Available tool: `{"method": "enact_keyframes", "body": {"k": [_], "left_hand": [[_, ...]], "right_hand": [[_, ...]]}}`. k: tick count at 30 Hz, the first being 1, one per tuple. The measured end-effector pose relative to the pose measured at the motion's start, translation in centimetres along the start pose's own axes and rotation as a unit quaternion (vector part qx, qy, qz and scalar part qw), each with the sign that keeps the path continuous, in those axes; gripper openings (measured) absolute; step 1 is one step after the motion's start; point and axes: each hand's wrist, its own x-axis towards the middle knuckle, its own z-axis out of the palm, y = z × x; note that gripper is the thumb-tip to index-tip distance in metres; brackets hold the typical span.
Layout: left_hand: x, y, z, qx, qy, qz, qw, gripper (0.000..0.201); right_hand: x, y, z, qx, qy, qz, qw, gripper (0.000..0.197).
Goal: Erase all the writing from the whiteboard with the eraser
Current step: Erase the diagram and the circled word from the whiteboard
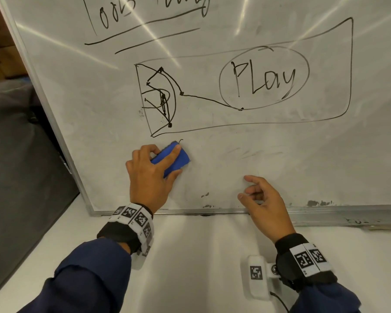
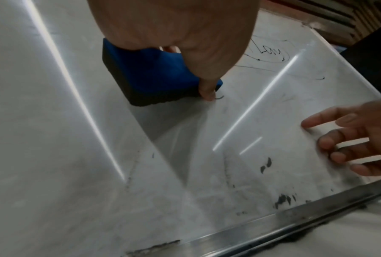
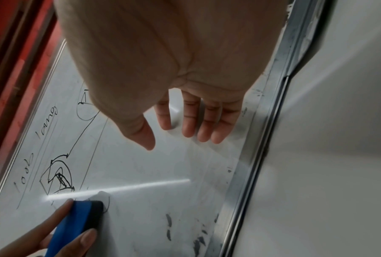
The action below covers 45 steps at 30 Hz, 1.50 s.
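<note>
A whiteboard (image 1: 212,143) leans upright in front of me, with black marker writing: "PLay" (image 1: 263,79) in an oval, a sketch (image 1: 159,98) in a box, and underlined words at the top. My left hand (image 1: 149,172) grips the blue eraser (image 1: 174,158) and presses its dark felt side against the board just below the drawn box. The eraser (image 2: 150,73) also shows in the left wrist view, and the eraser (image 3: 79,224) in the right wrist view. My right hand (image 1: 260,197) hovers with relaxed fingers near the board's lower part, holding nothing.
The board's metal bottom rail (image 1: 325,214) rests on a white table (image 1: 201,256). Smudged marker remains (image 1: 204,195) dot the lower board. The board's left frame (image 1: 43,98) borders a dark area on the left.
</note>
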Motion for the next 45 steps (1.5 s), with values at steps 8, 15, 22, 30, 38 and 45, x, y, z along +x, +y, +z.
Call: {"method": "enact_keyframes", "body": {"k": [8,15,22,30,38,45], "left_hand": [[0.5,-0.2,0.1,-0.016,0.002,-0.031,0.999,0.063],[0.1,0.4,0.7,-0.030,-0.028,0.031,0.999,0.061],[1.8,1.1,0.1,-0.029,-0.016,0.021,0.999,0.061],[-0.7,-0.4,0.4,-0.072,-0.026,-0.022,0.997,0.065],[1.6,0.7,-0.7,-0.115,-0.002,-0.055,0.992,0.067],[-0.4,3.7,0.6,-0.143,-0.024,-0.106,0.984,0.070]], "right_hand": [[0.0,-0.7,0.1,-0.007,-0.001,-0.005,1.000,0.038],[-0.2,-2.1,0.6,-0.035,0.011,-0.033,0.999,0.040],[0.0,-3.1,0.0,-0.160,0.045,-0.106,0.980,0.045],[-0.3,-4.6,-0.6,-0.378,-0.007,-0.128,0.917,0.071],[-0.7,-5.3,0.0,-0.432,0.001,-0.093,0.897,0.084],[-0.8,-5.3,-0.3,-0.479,-0.022,-0.038,0.877,0.094]]}}
